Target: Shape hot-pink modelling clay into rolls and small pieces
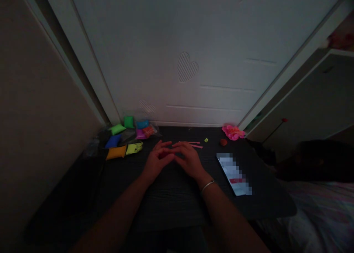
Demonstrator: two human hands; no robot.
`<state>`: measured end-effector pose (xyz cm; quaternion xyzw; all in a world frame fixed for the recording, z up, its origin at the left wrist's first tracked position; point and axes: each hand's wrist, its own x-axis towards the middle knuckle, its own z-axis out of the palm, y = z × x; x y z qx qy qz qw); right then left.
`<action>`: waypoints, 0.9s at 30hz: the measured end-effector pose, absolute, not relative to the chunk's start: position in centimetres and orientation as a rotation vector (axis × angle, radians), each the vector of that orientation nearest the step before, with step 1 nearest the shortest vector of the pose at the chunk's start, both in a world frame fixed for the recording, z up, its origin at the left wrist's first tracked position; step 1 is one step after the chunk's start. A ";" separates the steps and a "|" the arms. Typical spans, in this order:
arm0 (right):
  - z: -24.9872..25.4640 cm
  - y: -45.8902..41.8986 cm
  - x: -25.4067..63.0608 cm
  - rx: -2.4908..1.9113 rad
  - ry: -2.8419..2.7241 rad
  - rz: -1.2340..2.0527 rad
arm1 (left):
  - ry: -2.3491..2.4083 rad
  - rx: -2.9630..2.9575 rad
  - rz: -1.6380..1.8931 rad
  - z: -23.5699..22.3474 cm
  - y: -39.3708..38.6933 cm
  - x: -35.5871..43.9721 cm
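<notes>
Over the middle of the dark table, my left hand (159, 159) and my right hand (188, 157) meet at their fingertips. Their thumbs and fingers are bent inward, and a small reddish patch shows between them; I cannot make out what it is. Just behind my right hand lie thin pink sticks (197, 146), perhaps modelling tools. Farther right are a small yellow-green lump (206, 139) and a dark red lump (223, 142). Left of my left hand is a yellow packet with dark markings (134, 148), beside an orange packet (116, 152).
More packets lie at the back left: blue (113, 141), green (128, 122) and a clear bag (153, 129) around a red one. A lit phone (233, 174) lies right of my arm. A pink flower-like thing (233, 132) sits against the white panel (171, 79).
</notes>
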<state>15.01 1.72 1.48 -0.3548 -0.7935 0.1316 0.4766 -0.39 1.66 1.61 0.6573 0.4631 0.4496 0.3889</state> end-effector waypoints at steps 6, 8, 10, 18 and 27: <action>1.4 1.7 15.1 -0.921 -1.897 0.283 | 1.141 1.668 1.126 2.0 1.5 -0.4; 1.5 1.6 15.1 -0.928 -1.912 0.276 | 1.140 1.668 1.126 2.0 1.4 -0.3; 1.5 1.6 15.0 -0.918 -1.944 0.275 | 1.142 1.663 1.130 2.0 1.4 -0.3; 1.6 1.6 14.9 -0.901 -1.933 0.324 | 1.217 1.645 1.184 1.2 2.0 -0.4; 1.9 2.9 17.3 -1.290 -1.489 0.505 | 1.598 1.930 1.159 1.0 1.7 -0.3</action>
